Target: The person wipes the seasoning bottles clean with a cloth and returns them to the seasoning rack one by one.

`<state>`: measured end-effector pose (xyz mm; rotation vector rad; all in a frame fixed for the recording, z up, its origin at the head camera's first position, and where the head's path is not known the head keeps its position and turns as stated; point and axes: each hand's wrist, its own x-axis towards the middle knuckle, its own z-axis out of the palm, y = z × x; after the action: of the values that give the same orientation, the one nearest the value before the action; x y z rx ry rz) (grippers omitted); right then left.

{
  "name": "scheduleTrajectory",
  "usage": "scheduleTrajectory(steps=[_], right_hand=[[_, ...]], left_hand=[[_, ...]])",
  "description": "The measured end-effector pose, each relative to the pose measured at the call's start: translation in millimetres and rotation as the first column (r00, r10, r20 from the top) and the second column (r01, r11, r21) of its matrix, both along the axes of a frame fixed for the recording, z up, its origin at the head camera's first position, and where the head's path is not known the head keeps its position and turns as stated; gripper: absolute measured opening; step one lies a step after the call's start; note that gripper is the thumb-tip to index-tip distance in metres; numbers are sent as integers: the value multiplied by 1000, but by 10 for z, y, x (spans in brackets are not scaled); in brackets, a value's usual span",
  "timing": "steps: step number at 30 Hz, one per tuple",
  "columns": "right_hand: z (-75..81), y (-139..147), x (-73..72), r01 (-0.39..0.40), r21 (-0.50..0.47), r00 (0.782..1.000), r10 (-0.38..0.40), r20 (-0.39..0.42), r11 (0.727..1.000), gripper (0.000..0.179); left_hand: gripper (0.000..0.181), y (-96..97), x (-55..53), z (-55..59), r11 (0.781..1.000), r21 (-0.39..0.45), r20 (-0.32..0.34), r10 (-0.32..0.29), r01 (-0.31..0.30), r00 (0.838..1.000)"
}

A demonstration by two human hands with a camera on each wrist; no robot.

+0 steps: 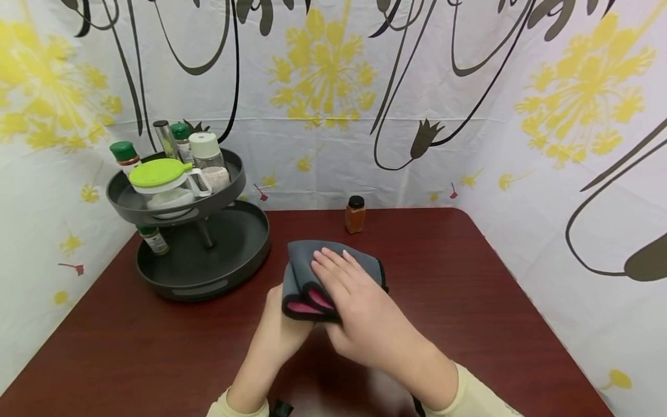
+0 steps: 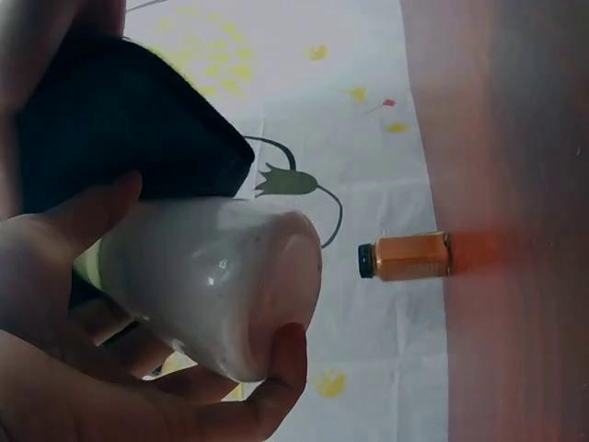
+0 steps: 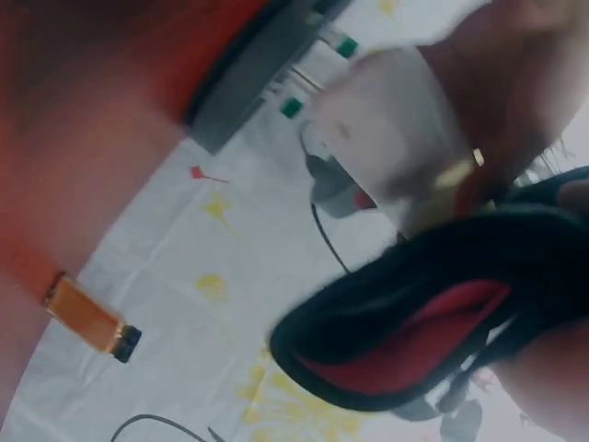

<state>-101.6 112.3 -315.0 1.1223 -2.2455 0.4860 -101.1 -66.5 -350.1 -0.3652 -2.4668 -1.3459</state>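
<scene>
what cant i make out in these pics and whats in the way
Head view: the jar, hidden behind the cloth and right hand.
Left wrist view: the jar's yellow-green end, mostly covered by the left hand.
Right wrist view: part of the cloth, cut off by the right edge.
Head view: print on the bottle in the lower tray, too small to read.

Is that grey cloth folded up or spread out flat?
Folded: the grey cloth is doubled over under the right hand, and pink shows inside its black-edged folds.
</scene>
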Motion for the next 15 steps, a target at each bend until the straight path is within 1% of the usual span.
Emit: scheduleTrajectory(steps=[1,2,3,5,6,7,9,11,13,15], right_hand=[[27,0,-13,13,-12,998,-12,66,1000,69],[50,4,-31,24,-35,991,-19,134,999,66],[66,9,-51,29,-67,979,-15,206,997,64],[76,18,-92,32,-141,948,15,318,990,60],[72,22,-103,37,-175,933,29,360,984,58],[61,24,-110,39,-198,922,40,385,980,57],[33,22,-96,49,-217,913,45,406,975,58],[3,19,-57,73,-183,913,8,408,980,62],[-23,9,-6,90,-121,932,-41,361,989,67],[-34,-9,40,84,-47,958,-68,280,995,69]], left_hand=[[36,13,8,0,1000,20,19,-6,5,1000],[36,24,13,1,999,36,42,-6,5,999],[35,33,14,1,999,48,63,0,-3,998],[36,39,16,3,997,77,106,21,-29,994],[35,38,17,1,995,94,128,30,-43,991],[34,34,19,-2,993,106,146,44,-60,988],[35,19,22,-11,987,127,172,72,-95,982],[34,2,19,-21,985,138,175,82,-107,981],[32,-12,14,-27,987,116,146,94,-111,985],[30,-23,5,-35,992,64,93,104,-110,990]])
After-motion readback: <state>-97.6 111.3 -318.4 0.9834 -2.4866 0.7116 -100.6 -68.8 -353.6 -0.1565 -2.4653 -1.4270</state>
